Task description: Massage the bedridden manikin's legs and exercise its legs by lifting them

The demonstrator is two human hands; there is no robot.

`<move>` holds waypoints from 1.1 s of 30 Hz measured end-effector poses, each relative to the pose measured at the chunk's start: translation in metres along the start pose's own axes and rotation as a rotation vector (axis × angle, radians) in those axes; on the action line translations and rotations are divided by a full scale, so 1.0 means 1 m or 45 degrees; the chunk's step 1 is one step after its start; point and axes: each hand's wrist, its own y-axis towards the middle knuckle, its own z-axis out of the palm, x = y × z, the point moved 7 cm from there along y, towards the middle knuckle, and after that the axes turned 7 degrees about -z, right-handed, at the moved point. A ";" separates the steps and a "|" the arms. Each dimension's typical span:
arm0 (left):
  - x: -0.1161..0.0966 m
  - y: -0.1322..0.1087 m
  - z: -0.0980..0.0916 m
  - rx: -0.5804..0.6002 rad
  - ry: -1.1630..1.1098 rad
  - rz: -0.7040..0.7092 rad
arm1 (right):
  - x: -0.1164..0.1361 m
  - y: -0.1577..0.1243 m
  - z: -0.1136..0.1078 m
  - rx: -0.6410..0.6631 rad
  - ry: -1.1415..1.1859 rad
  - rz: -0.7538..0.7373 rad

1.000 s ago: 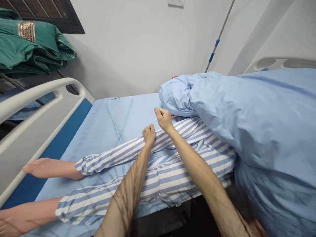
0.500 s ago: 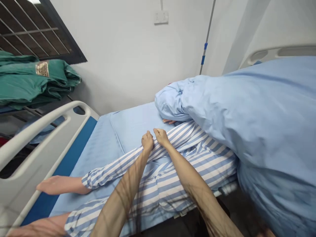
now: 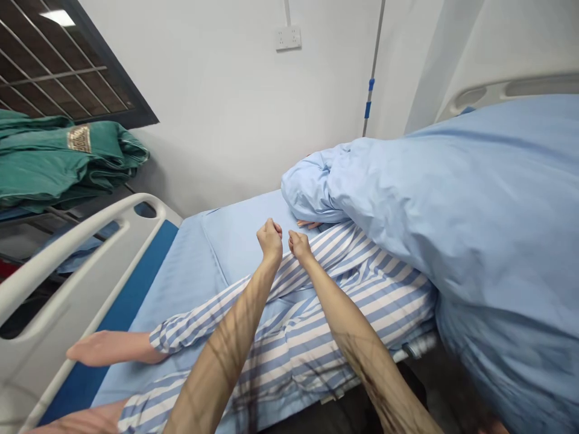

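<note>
In the head view, the left hand and right hand are curled almost shut, close together at the striped trouser leg; I cannot tell if they grip the cloth. The leg lies slanted, uncovered, its bare foot pointing to the left bed rail. The blue quilt lies at right.

A white wall carries a power socket, with a barred window at left.

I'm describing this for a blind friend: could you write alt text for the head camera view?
From the wearer's head: the left hand and right hand are loosely fisted over the blue-and-white striped trousers of a person lying on a hospital bed. A pale blue quilt covers that person's upper body; a white side rail edges the bed.
</note>
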 end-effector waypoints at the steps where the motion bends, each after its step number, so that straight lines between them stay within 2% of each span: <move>1: 0.016 -0.002 0.006 -0.001 0.087 -0.015 | -0.001 0.000 -0.001 -0.013 0.047 0.026; 4: 0.059 -0.011 0.020 0.007 0.371 0.018 | -0.001 -0.001 -0.004 -0.086 0.153 0.025; 7: 0.080 -0.014 0.024 -0.019 0.516 0.070 | 0.001 -0.002 -0.006 -0.148 0.115 -0.021; 12: 0.080 -0.011 0.022 0.009 0.571 0.071 | 0.006 -0.007 -0.004 -0.115 -0.057 -0.039; 15: 0.078 -0.011 0.020 0.032 0.580 0.047 | 0.020 -0.006 -0.008 -0.016 -0.332 -0.046; 19: 0.076 -0.013 0.022 0.031 0.619 0.088 | 0.064 0.008 -0.011 0.201 -0.620 -0.166; 22: 0.077 -0.014 0.023 0.006 0.670 0.091 | 0.102 0.018 -0.015 0.190 -0.579 -0.337; 24: 0.078 -0.013 0.024 -0.004 0.696 0.084 | 0.111 0.019 -0.018 0.159 -0.541 -0.408; 26: 0.079 -0.013 0.024 -0.008 0.712 0.092 | 0.099 0.016 -0.020 0.153 -0.542 -0.403; 31: 0.079 -0.013 0.026 -0.015 0.718 0.158 | 0.028 0.003 -0.029 0.232 -0.669 -0.199; 33: 0.081 -0.013 0.028 -0.016 0.718 0.164 | 0.014 0.002 -0.031 0.260 -0.706 -0.180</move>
